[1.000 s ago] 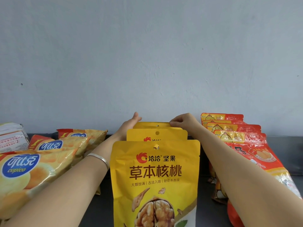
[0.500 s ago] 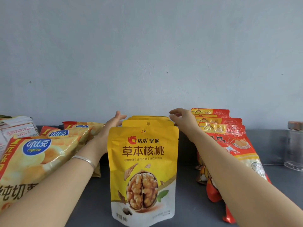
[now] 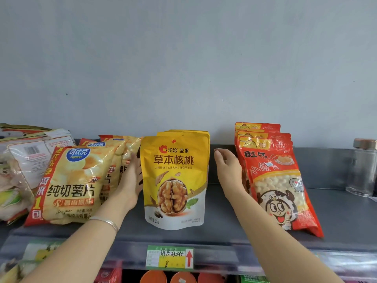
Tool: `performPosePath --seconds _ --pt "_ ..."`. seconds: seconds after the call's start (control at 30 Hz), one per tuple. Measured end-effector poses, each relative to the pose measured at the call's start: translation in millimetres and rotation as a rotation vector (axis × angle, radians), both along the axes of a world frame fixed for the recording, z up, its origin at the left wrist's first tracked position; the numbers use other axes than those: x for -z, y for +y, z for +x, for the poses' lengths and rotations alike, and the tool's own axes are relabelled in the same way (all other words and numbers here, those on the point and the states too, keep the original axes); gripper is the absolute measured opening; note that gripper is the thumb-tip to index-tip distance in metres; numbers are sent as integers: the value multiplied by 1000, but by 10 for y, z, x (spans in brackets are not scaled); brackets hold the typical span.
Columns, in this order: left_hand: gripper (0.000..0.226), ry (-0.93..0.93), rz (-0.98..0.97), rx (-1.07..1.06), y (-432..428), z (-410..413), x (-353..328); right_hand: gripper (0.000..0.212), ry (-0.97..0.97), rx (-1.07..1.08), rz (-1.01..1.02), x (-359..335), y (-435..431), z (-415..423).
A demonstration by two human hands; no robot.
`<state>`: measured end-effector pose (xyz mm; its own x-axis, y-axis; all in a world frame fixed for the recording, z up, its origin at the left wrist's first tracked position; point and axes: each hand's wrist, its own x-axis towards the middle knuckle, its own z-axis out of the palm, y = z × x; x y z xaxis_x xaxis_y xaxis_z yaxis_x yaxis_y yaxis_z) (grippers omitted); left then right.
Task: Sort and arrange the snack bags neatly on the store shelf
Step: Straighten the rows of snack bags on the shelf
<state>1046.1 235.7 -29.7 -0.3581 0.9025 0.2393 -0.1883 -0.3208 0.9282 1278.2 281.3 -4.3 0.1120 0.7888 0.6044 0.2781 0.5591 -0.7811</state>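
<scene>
The left hand (image 3: 130, 180) lies flat, fingers straight, palm pressed to the left edge of the walnut pouches (image 3: 175, 180), wedged between them and the potato chip bags (image 3: 69, 180); it grips nothing. The right hand (image 3: 225, 168) is loosely open and empty, hanging clear of the pouches' right edge and just beside the red bun-snack bags (image 3: 279, 180). The pouches stand upright mid-shelf (image 3: 336, 211), directly above the yellow price tag (image 3: 169, 256). To finish squaring them, I'd say the right palm should close in level with the left, so both sides get equal pressure and the row lines up front to back without tipping (these stand-up pouches look easy to topple). Counting outward: three walnut pouches by their tops, three chip bags leaning in a file, three red bags showing, perhaps more hidden behind, and one glass jar (image 3: 364, 168) at the far right.
</scene>
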Motion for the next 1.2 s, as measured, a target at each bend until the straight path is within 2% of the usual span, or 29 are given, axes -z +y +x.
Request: performPosePath --seconds 0.17,0.27,0.33,0.4,0.53,0.57,0.67,0.73,0.83,0.87,0.97,1.0,1.07,1.13,1.2 --pt "70 -42 23 20 -131 181 94 27 116 -88 14 171 -331 -50" --pt "73 -27 60 26 -219 352 108 41 119 -153 9 355 -390 -90" --pt "66 2 66 31 -238 439 132 51 102 -186 -31 471 -392 -116" --pt "56 13 58 54 -242 494 150 43 54 -201 -67 517 -390 -132" --pt "57 26 44 110 -251 522 162 22 -25 -234 -135 518 -410 -148" --pt "59 27 39 130 -250 526 165 22 -21 -261 -156 523 -425 -155" --pt "62 62 21 181 -230 527 201 41 31 -278 -189 535 -460 -153" --pt "58 89 36 213 -228 550 210 33 61 -255 -191 540 -449 -129" --pt "54 141 47 236 -237 564 225 31 102 -227 -206 541 -431 -113" --pt "59 156 57 232 -239 562 232 30 104 -226 -208 541 -435 -117" --pt "98 198 161 209 -233 540 264 30 87 -177 -185 561 -407 -129" --pt "99 226 213 176 -242 538 253 32 71 -150 -173 555 -410 -130" --pt "74 274 336 115 -358 590 162 37 63 -103 -149 551 -407 -121" --pt "45 290 398 55 -455 636 93 29 58 -51 -128 530 -427 -96" --pt "41 327 433 -21 -415 601 149 21 23 -2 -100 515 -449 -70"
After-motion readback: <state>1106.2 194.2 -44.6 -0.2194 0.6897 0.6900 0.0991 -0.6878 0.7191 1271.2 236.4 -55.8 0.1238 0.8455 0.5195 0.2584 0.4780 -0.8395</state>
